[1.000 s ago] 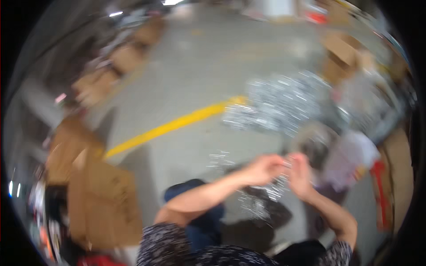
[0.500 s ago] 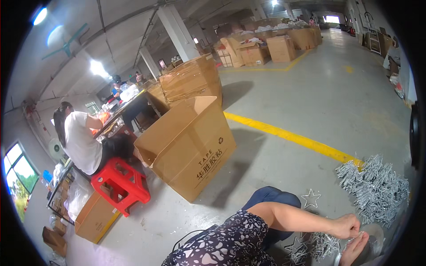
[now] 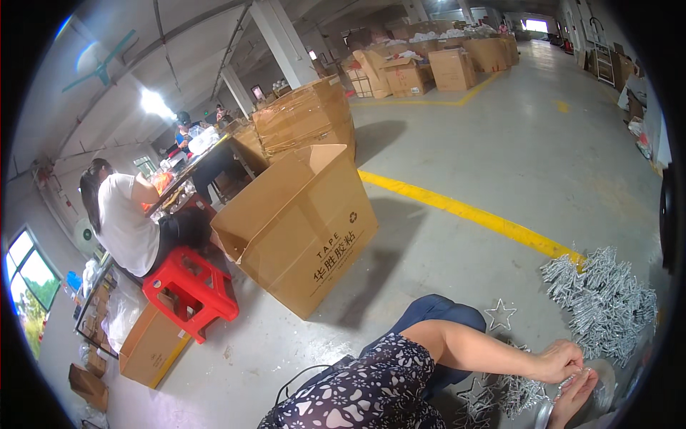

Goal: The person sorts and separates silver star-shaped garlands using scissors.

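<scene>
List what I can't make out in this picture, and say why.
All in the head view:
Anything between the left hand and right hand: hidden by fingers, too small.
Right arm past the wrist: cut off by the lower edge.
Open carton's bottom: hidden by its front wall.
White goods in the background: too small.

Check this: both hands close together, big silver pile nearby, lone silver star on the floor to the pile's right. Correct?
Wrong side: the head view shows the lone silver star on the floor left of the big silver pile. Left hand and right hand are close together nearby, as stated.
</scene>
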Tool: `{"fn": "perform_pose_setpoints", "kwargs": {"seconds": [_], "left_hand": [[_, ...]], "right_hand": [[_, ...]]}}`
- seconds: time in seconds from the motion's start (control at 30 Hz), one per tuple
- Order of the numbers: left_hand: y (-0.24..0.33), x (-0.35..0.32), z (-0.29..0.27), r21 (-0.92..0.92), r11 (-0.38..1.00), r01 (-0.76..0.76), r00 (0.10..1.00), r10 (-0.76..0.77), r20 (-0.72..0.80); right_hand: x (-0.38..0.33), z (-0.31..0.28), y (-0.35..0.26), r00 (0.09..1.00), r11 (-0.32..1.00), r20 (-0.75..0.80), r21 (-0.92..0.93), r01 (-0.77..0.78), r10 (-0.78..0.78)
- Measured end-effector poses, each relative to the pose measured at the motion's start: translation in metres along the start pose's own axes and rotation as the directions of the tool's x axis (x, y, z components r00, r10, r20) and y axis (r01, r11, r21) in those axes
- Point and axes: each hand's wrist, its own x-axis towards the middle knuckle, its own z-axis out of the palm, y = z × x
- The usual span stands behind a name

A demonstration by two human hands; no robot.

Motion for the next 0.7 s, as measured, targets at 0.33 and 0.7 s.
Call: {"fn": "perform_pose_setpoints", "kwargs": {"seconds": [0.33,0.7], "left_hand": [[0.011,0.002,-0.002,0.043,0.990,0.133,0.989,-0.136,0.066],[0.004,-0.005,-0.001,0.199,0.978,-0.058,0.997,0.047,0.063]], "right_hand": [[-0.007,-0.001,-0.011,0.999,0.999,-0.035,-0.043,0.013,-0.015],[-0.012,0.003,-0.009,1.000,0.999,-0.002,0.025,-0.020,0.021]]}}
